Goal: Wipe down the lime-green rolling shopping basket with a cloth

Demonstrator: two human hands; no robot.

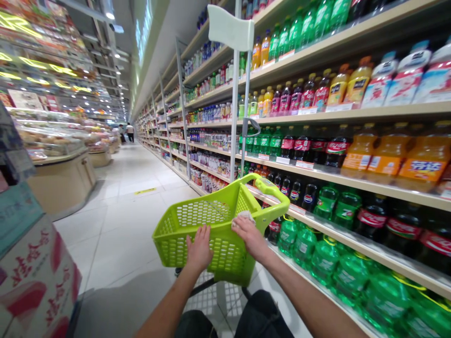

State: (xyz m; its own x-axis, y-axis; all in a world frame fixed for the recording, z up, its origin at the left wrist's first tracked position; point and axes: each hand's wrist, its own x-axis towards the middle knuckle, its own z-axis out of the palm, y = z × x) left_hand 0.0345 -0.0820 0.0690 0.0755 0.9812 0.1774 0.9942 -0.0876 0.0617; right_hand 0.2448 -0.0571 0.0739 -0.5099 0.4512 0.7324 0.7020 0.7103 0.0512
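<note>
Shelves (352,115) at right carry upright bottles (387,155) in close rows. Tiled floor (120,225) carries the wheeled basket (172,239) and a yellow strip (144,191).

Shelves (352,115) along the right carry rows of drink bottles: green ones (324,256) low and near, orange ones (387,152) above. A pale tiled floor (134,188) runs far down the aisle. Printed cartons (35,277) stand near left, with a curved counter (63,180) beyond.

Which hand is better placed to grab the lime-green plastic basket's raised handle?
Right. The right hand rests on the rim just below the lime-green handle; the left hand lies flat on the near wall, farther off.
</note>
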